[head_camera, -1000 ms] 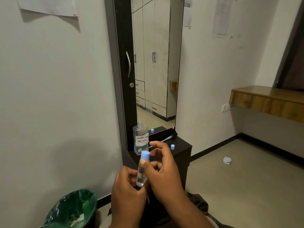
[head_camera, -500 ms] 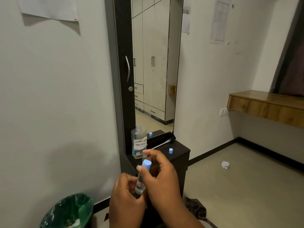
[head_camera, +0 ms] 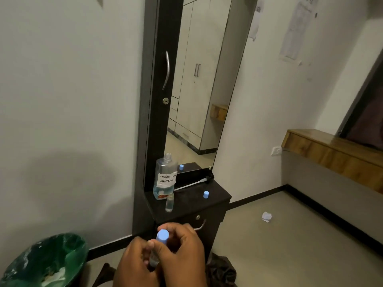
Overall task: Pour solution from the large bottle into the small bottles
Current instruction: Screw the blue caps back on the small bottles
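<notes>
Nearest, low in view: left hand (head_camera: pixel 136 264) closed around the body of a small bottle (head_camera: pixel 154 258); right hand (head_camera: pixel 182 248) pinching its blue cap (head_camera: pixel 162 235) at the top. Bottle body mostly hidden by fingers. Left of the hands, on the floor: green-lined bin (head_camera: pixel 47 262). Beyond, on the dark table (head_camera: pixel 192 206): second small bottle (head_camera: pixel 169 204), uncapped, upright, just in front of the large bottle (head_camera: pixel 164 179), open-topped, labelled. Loose blue cap (head_camera: pixel 206 194) to the right, apart. Behind: pump tube (head_camera: pixel 194 183) lying flat, mirror (head_camera: pixel 205 79). Far right, on the floor: crumpled paper (head_camera: pixel 266 216).
</notes>
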